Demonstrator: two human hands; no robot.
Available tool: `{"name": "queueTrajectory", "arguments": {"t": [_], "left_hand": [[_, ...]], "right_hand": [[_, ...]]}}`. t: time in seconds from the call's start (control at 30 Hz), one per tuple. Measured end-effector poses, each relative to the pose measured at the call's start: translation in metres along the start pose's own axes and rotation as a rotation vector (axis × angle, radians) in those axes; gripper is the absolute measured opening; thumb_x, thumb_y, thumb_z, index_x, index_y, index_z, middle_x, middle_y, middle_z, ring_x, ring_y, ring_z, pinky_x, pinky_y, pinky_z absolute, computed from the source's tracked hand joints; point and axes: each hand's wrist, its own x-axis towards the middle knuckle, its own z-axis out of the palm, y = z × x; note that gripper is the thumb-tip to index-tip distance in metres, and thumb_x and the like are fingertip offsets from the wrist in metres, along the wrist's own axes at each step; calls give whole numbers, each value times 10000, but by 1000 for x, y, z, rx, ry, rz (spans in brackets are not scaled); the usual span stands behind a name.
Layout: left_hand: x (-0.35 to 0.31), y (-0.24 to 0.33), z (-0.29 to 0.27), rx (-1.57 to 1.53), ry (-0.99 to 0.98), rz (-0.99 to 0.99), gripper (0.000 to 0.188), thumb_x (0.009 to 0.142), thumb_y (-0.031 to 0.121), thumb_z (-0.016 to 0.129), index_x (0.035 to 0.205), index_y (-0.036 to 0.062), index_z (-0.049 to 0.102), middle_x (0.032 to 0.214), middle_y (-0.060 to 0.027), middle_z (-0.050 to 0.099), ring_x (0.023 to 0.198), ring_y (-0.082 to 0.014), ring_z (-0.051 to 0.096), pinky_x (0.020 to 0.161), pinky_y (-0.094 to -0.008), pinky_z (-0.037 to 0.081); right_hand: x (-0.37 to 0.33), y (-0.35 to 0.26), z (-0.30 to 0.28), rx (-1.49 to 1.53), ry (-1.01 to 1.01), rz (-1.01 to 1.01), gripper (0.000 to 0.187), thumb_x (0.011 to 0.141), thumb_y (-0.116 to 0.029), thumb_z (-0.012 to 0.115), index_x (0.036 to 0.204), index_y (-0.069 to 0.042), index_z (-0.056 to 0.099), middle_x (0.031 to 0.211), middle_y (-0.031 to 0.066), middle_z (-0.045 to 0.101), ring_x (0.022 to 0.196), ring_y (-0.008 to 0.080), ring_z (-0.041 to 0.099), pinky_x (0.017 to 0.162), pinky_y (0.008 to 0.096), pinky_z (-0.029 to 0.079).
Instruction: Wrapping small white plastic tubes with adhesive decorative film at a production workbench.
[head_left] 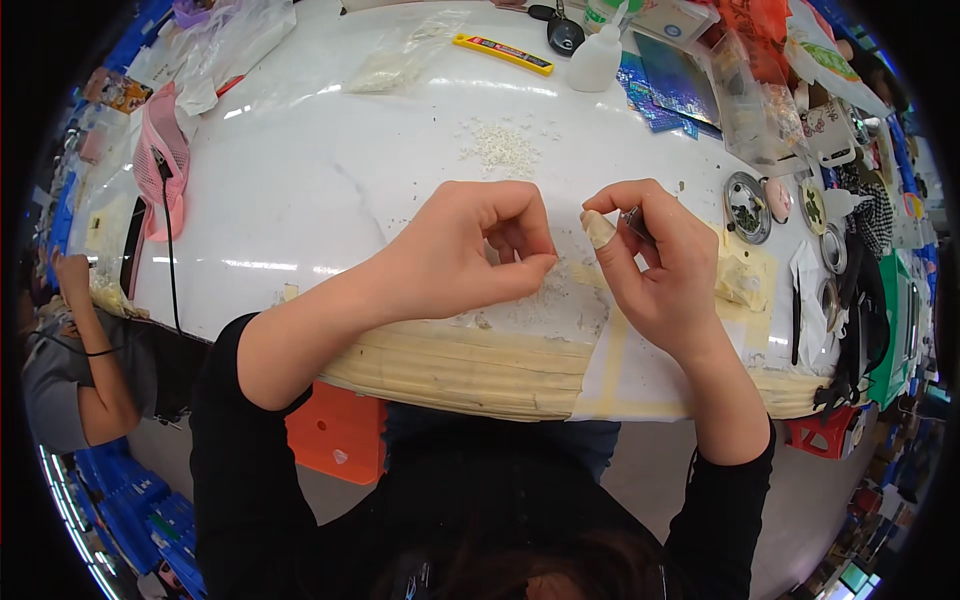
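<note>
Over the near middle of the white table, my left hand [465, 245] is closed, thumb and index fingertips pressed together. Whatever lies in that pinch, if anything, is too small to make out. A short gap to the right, my right hand [660, 265] curls its fingers around a small dark metal piece [637, 222], mostly hidden by the fingers. Cream tape [599, 229] wraps the tip of its thumb. Beyond my hands lies a loose pile of tiny white pieces [500, 147]. More tiny clear or whitish bits are scattered on the tabletop beneath my hands.
Beige tape [450, 368] covers the table's near edge. Round metal dishes [748, 207] stand to the right. A yellow cutter [503, 54], a white squeeze bottle [596, 60] and keys [565, 35] lie at the back. A pink mesh pouch [161, 160] and another person's arm [95, 340] are left.
</note>
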Motion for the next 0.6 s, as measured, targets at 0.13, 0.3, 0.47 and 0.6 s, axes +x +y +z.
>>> {"name": "queueTrajectory", "arguments": {"t": [0.13,0.3,0.47,0.6], "left_hand": [[2,7,-4,-501,88,-158,145,907,52,665,1022,17,586,915,-108,711,833,-141,693,741,-254,570],[4,4,-5,-593,126,-149,309,931,54,640,1213,2,525,961,-137,721,887,-162,708,791,-263,587],[4,6,-3,-566,131,-128,382,923,67,653,1265,-8,501,949,-119,721,887,-160,706,821,-279,582],[2,7,-2,-533,135,-114,431,916,69,659,1298,-25,484,940,-114,721,886,-155,703,826,-286,578]], "right_hand": [[0,1,1,26,-15,-23,163,771,31,662,918,-35,638,766,50,613,580,132,579,535,249,472],[1,-4,-2,31,-63,-57,236,741,68,650,949,-43,669,805,58,611,657,158,635,578,263,523],[2,-2,0,10,-53,-70,274,726,87,640,966,-40,682,836,63,599,693,172,654,616,278,550],[0,-1,2,54,-53,-69,309,712,92,642,978,-54,696,822,56,586,687,170,646,601,276,536]]}}
